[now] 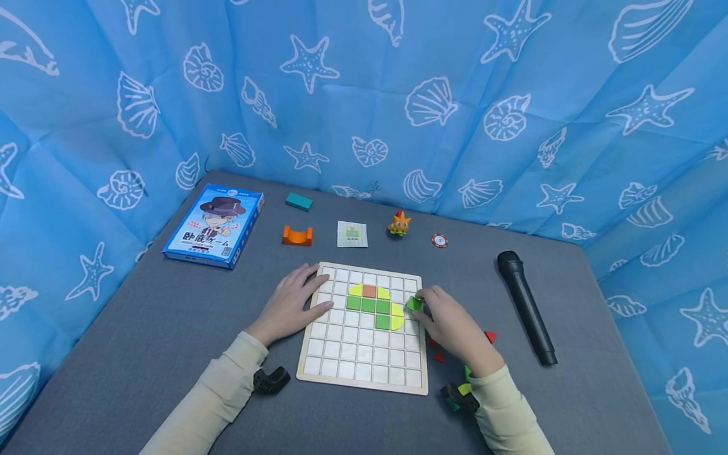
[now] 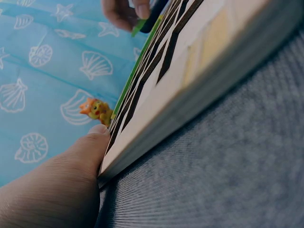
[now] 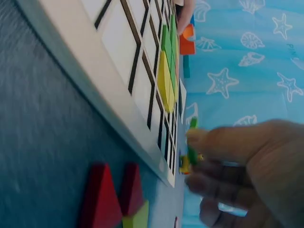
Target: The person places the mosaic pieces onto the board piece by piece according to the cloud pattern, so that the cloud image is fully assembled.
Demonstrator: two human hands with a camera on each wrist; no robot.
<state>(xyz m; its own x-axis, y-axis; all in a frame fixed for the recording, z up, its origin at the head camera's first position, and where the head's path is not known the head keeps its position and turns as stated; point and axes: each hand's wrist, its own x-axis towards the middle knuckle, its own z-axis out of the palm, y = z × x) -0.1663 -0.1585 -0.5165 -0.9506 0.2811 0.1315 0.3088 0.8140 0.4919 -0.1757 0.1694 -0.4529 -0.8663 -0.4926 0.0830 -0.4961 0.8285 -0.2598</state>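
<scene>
Red triangles (image 1: pixel 435 349) lie by the right wrist, beside the grid board (image 1: pixel 364 366). Right hand (image 1: pixel 452 325) pinches a green tile (image 1: pixel 414 303) over the board's right edge, next to the green, yellow and orange tiles (image 1: pixel 375 306) already seated in its cells. Left hand (image 1: pixel 290 303) lies flat, fingers straight, on the board's left edge.

The left hand (image 1: pixel 292 302) lies flat with straight fingers, palm down. The right hand (image 1: pixel 449 322) curls its fingertips in a pinch. Both arms wear pale sleeves (image 1: pixel 216 398).
</scene>
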